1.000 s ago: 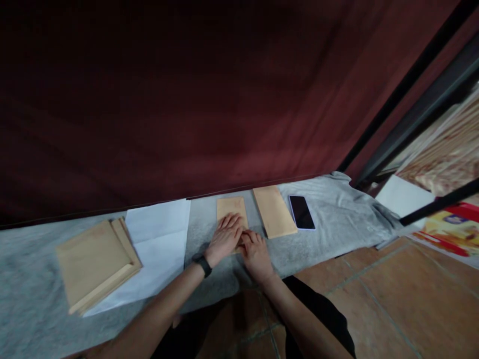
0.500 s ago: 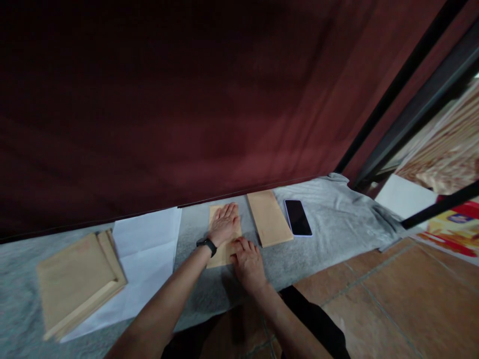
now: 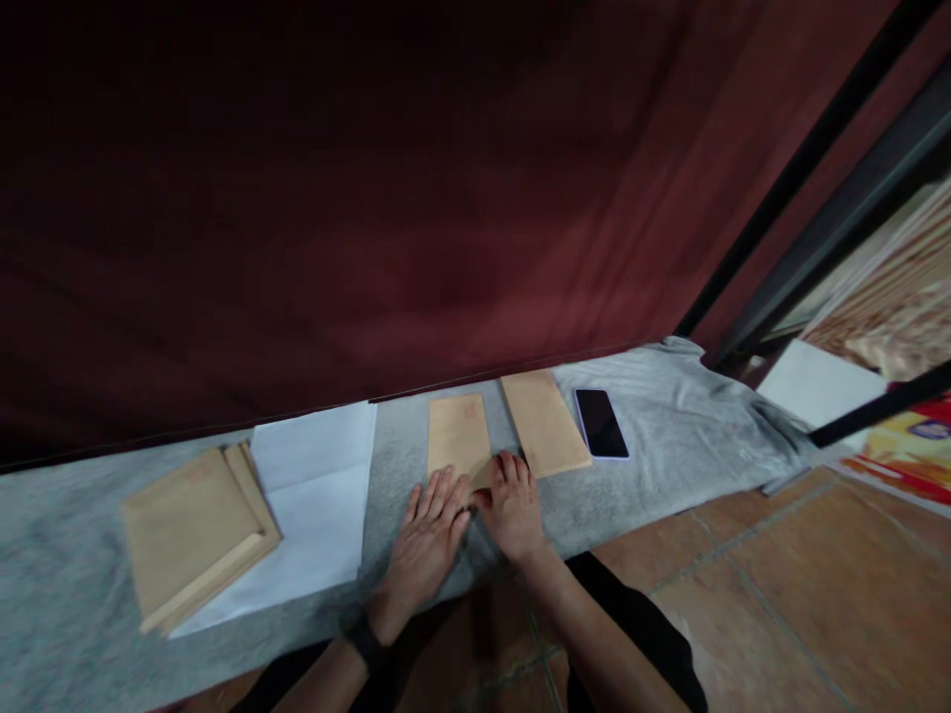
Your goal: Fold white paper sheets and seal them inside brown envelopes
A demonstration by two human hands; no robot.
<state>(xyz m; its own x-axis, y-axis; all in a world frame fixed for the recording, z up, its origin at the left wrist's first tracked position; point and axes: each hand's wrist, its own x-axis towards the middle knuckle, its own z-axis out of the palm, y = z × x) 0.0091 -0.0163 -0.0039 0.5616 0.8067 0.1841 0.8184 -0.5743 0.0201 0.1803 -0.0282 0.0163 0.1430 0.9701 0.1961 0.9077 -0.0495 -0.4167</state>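
Left hand: the left hand (image 3: 427,540) lies palm down, left of the phone (image 3: 601,424) and nearer the wearer, fingers spread over an envelope's near end, clasping nothing.
Right hand: the right hand (image 3: 514,510), closer to the phone, has bent fingers at the same envelope's near right corner; cannot tell whether they pinch it.
Envelope under the hands: the brown envelope (image 3: 459,426) lies flat, left of the phone, beyond a second envelope.
Second envelope: the wider envelope (image 3: 546,426) lies just left of the phone.
White sheet: the creased white sheet (image 3: 319,495) lies well left of the phone.
Stack: the brown envelope stack (image 3: 189,525), farthest left of the phone, partly overlaps that sheet.
Grey cloth: the grey cloth (image 3: 690,426) spreads beneath the phone.
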